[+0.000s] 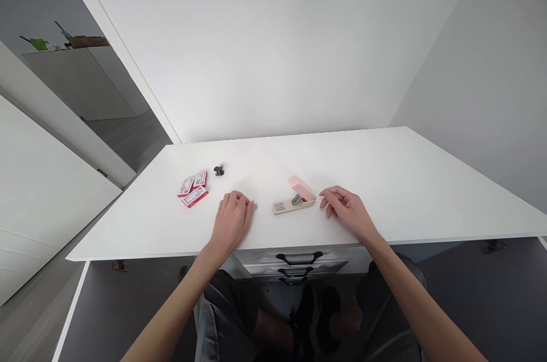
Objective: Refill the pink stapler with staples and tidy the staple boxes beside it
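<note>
A stapler (294, 204) with a pink top and a cream base lies on the white table, its top swung up from the base. Metal shows between the two halves. Left of it, my left hand (233, 216) rests on the table with its fingers curled and together. A small grey strip (255, 206), which looks like staples, sticks out at the thumb; the rest of it is hidden. My right hand (343, 209) is just right of the stapler's hinge end, apart from it. Its fingers are loosely bent and apart, with nothing visible in them.
Several red-and-white small boxes (195, 196) lie at the table's left, near a small black object (219, 170) that resembles a staple remover. A white wall rises behind the white table (384, 174). Drawers with black handles (299, 259) are below the front edge.
</note>
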### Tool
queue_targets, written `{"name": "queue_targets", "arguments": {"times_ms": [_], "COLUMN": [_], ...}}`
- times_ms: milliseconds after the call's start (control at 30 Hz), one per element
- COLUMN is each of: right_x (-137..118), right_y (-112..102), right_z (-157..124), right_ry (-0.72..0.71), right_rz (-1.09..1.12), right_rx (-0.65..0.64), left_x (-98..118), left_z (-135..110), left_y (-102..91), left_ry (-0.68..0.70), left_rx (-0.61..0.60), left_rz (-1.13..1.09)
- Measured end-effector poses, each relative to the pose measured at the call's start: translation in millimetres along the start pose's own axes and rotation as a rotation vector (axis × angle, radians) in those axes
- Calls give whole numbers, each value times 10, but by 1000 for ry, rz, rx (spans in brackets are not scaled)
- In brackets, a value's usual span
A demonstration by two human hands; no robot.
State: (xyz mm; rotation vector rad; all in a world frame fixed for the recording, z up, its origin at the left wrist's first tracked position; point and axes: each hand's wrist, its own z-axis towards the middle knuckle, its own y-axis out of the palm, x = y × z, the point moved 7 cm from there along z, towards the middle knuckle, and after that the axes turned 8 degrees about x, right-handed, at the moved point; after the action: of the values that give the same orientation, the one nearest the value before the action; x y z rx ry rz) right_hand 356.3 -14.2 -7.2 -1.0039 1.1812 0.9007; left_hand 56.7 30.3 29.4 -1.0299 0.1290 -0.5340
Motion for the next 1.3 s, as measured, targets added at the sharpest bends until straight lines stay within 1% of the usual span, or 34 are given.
{"name": "queue_targets", "arguments": {"times_ms": [133, 233, 400, 600, 833, 1000, 1167, 1300], "right_x": [0, 2, -5, -18, -42, -48, -47, -52], "right_y": [-3, -6, -6, -4, 0, 9, 11, 13], "right_z": [4, 8, 3, -5, -12, -10, -7, -3], "right_ry": [-8, -13, -3, -14, -13, -7, -7, -13], "right_rz": [-5, -9, -14, -13, -9, -16, -17, -22], "right_rx": [0, 3, 5, 2, 2, -6, -10, -13], "left_x": [14, -4, -65, -74, 32, 94, 140, 224], "left_z": [59, 79, 44, 40, 80, 111, 138, 166], "left_y": [-7, -21, -18, 18, 71, 46, 65, 127], "left_ry": [67, 66, -10, -18, 2, 28, -10, -80], "left_rx": [-2, 9, 14, 1, -36, 30, 79, 43], "left_rz": [76, 78, -83, -169, -216, -223, -299, -423]}}
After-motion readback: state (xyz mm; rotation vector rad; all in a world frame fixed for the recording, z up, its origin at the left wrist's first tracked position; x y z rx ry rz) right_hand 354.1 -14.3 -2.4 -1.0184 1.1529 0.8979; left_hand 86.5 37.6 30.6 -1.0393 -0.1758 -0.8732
